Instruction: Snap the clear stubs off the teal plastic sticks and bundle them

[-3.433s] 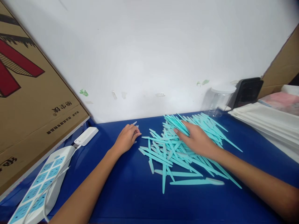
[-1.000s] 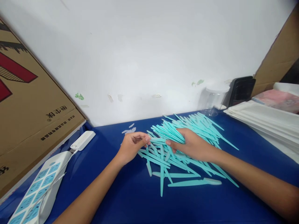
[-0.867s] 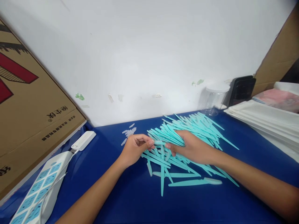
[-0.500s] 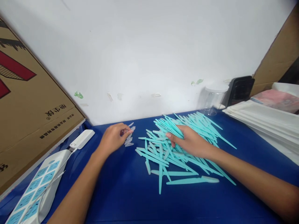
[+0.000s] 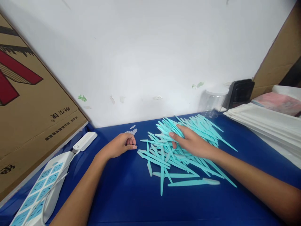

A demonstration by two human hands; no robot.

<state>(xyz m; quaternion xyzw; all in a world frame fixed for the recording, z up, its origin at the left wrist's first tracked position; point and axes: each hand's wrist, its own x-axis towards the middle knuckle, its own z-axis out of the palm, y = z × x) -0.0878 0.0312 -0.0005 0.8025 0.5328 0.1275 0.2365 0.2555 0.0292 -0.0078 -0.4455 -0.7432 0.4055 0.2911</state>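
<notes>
My right hand (image 5: 188, 142) is closed around a fanned bundle of turquoise eyebrow razors (image 5: 173, 127), which point up and left from the grip. Beneath it spreads a loose heap of the same razors (image 5: 162, 160), with pale translucent ends. My left hand (image 5: 123, 145) is to the left of that heap, fingers curled and thumb close to them; anything within is hidden or too small to make out. Just behind its knuckles lie several small clear plastic covers (image 5: 133, 131), partly hidden by the hand.
On the left are a white power strip (image 5: 44, 185), a small white box-shaped device (image 5: 85, 141) with a cable, and a large cardboard box (image 5: 35, 103). At the back right stand a clear lidded jar (image 5: 215, 102) and black trays (image 5: 241, 91). White stacked sheets (image 5: 263, 122) lie at the right edge.
My left hand has moved right and slightly toward me, away from the clear covers, and now hides the nearer ones. My right hand keeps its bundle in nearly the same place.
</notes>
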